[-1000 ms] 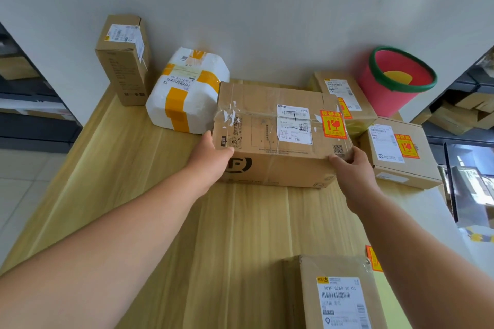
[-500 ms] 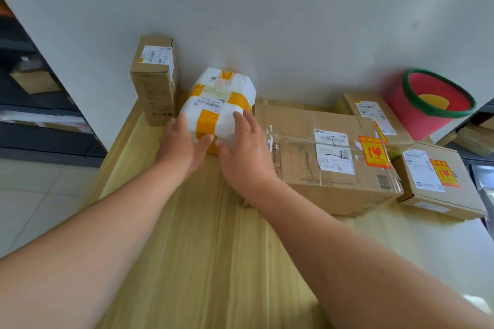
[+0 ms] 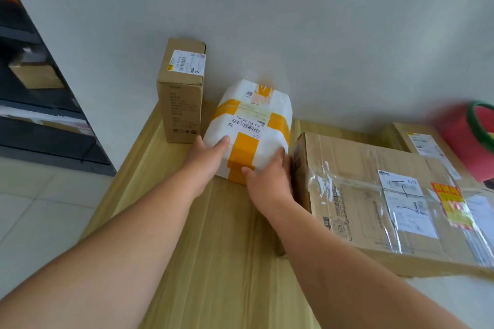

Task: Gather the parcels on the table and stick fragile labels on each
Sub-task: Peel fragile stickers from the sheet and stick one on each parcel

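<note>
A white foam parcel (image 3: 251,120) crossed with yellow tape stands near the wall on the wooden table (image 3: 213,248). My left hand (image 3: 205,155) holds its near left corner, thumb on top. My right hand (image 3: 270,176) holds its near right side, squeezed between the parcel and a large taped cardboard box (image 3: 374,195). That box carries a red and yellow fragile label (image 3: 451,203). A tall narrow cardboard box (image 3: 181,104) stands upright just left of the white parcel, against the wall.
Another flat cardboard box (image 3: 425,141) lies behind the large one at the right. A red bucket with a green rim (image 3: 470,141) leans at the far right. Dark shelving (image 3: 40,88) stands left of the table, over a tiled floor.
Both hands left the large cardboard box and moved left to the white parcel. They then slid from its top front to its two near sides. My view turned left.
</note>
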